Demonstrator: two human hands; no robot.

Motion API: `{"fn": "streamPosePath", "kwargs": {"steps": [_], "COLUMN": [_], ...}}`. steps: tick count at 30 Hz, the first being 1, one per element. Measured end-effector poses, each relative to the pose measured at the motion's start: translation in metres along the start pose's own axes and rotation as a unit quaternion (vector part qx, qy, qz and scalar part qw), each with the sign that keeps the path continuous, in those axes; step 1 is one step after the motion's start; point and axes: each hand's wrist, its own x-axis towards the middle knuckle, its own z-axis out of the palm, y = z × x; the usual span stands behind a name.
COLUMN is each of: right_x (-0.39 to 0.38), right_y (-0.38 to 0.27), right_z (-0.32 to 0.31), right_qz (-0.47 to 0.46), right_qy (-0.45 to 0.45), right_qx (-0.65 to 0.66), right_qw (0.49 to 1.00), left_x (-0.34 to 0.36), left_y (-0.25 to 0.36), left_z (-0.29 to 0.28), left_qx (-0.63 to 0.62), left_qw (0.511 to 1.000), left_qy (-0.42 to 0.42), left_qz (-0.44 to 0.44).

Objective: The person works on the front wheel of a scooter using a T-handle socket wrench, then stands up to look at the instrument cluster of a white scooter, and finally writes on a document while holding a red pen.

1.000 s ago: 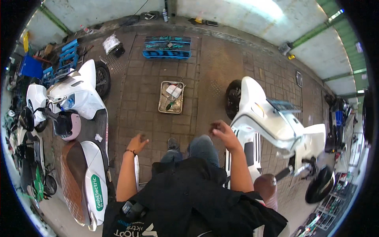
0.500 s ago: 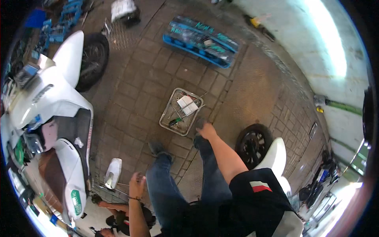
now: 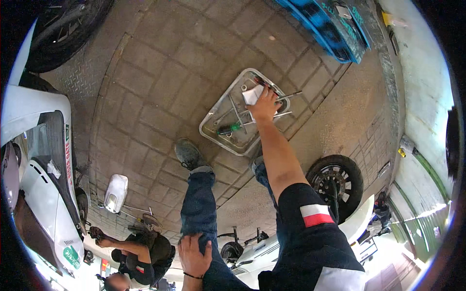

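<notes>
The right hand (image 3: 264, 104) reaches into the metal tray (image 3: 217, 114), fingers curled down over a white paper (image 3: 252, 95); whether they pinch it, I cannot tell. Left hand (image 3: 194, 254) lies on the thigh, fingers slightly spread.

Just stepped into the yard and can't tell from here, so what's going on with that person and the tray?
A person stands bent over a paved floor between white scooters. Their right hand reaches down into a metal tray of tools, over a white cloth or paper; whether it grips anything cannot be told. A green-handled screwdriver lies in the tray too. Their left hand rests on their own thigh. A scooter wheel stands near their right side.
</notes>
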Motion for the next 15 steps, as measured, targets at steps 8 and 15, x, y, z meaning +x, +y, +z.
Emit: {"fn": "streamPosePath", "kwargs": {"steps": [8, 15], "right_x": [0.016, 0.016], "right_y": [-0.004, -0.004], "right_z": [0.010, 0.026], "right_qz": [-0.029, -0.062], "right_qy": [-0.012, -0.003], "right_qx": [-0.069, 0.008], "right_qw": [0.997, 0.998], "left_x": [0.005, 0.003], "left_y": [-0.016, -0.022], "left_z": [-0.008, -0.006], "left_qx": [0.003, -0.003], "left_qw": [1.000, 1.000], "left_qy": [-0.005, 0.011], "left_qz": [-0.006, 0.003]}}
